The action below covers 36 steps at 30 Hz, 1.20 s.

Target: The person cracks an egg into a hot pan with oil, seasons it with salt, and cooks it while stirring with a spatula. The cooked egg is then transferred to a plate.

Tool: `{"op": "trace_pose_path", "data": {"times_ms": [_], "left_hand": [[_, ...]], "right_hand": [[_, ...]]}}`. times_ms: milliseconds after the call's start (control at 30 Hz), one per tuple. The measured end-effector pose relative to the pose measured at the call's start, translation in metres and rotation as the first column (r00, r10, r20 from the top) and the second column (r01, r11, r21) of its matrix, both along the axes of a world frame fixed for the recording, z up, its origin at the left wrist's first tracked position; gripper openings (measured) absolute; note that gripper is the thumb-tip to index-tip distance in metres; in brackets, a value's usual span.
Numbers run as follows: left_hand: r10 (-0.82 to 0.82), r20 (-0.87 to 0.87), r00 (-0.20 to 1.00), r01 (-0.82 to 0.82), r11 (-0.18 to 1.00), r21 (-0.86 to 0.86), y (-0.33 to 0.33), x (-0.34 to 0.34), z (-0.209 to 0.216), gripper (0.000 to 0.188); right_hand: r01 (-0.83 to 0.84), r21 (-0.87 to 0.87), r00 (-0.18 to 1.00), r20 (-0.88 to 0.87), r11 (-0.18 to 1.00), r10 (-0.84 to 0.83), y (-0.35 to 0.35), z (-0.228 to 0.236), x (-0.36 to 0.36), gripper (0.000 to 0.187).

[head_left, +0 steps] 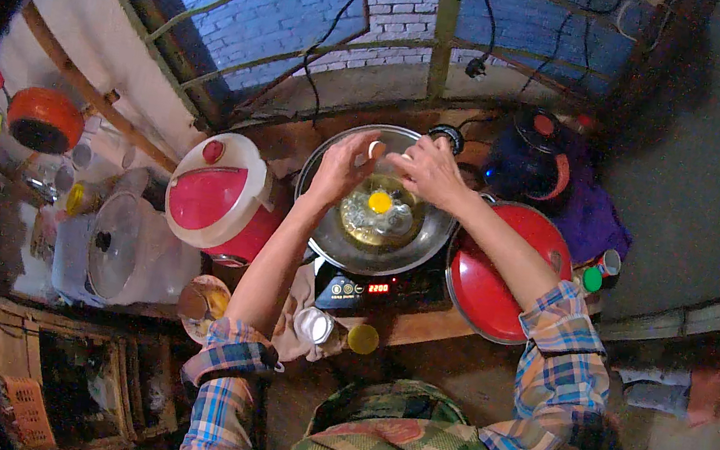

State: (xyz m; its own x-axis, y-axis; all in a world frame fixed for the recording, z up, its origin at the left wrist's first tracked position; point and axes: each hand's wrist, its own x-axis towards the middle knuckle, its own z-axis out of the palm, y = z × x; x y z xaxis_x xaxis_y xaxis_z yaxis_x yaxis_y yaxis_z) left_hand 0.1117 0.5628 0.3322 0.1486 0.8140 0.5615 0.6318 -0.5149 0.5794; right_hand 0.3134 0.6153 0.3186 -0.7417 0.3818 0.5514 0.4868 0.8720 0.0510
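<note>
Over a wide metal pan (437,252), both my hands are raised close together near its far side. My left hand (342,167) is closed on a white eggshell piece (375,149). My right hand (433,175) is closed too, with another white piece of eggshell (406,157) at its fingertips. Below them a cracked egg (381,202) lies in the pan, its yolk whole and yellow, with clear white and bubbling oil around it. The pan sits on a black induction cooker (402,288) whose red display is lit.
A red lid (501,268) lies right of the pan, under my forearm. A red-and-white insulated pot (222,192) stands at left. Near the front edge are a small bowl (200,299), a glass jar (312,325) and a yellow lid (362,339). A dark rice cooker (521,160) stands far right.
</note>
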Motion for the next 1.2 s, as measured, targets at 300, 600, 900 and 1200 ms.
{"op": "trace_pose_path", "data": {"times_ms": [300,600,900,1200], "left_hand": [[-0.101,0.024,0.995,0.102,0.993,-0.062,-0.007,0.01,0.029,0.048],[-0.05,-0.045,0.998,0.048,0.998,-0.039,-0.007,0.007,0.026,0.043],[-0.012,-0.07,0.997,0.012,1.0,0.0,-0.018,0.01,0.047,0.048],[0.013,-0.09,0.996,-0.011,1.0,0.03,-0.026,0.013,0.054,0.05]], "right_hand": [[0.096,0.068,0.986,0.126,0.993,-0.104,0.005,-0.001,-0.002,0.039],[0.027,-0.034,0.994,0.102,0.999,-0.023,-0.001,0.007,0.005,0.035],[-0.009,-0.042,0.992,-0.127,0.999,0.004,0.008,0.015,0.006,0.041],[-0.022,0.005,0.996,-0.086,1.0,0.023,-0.009,0.031,0.014,0.048]]}}
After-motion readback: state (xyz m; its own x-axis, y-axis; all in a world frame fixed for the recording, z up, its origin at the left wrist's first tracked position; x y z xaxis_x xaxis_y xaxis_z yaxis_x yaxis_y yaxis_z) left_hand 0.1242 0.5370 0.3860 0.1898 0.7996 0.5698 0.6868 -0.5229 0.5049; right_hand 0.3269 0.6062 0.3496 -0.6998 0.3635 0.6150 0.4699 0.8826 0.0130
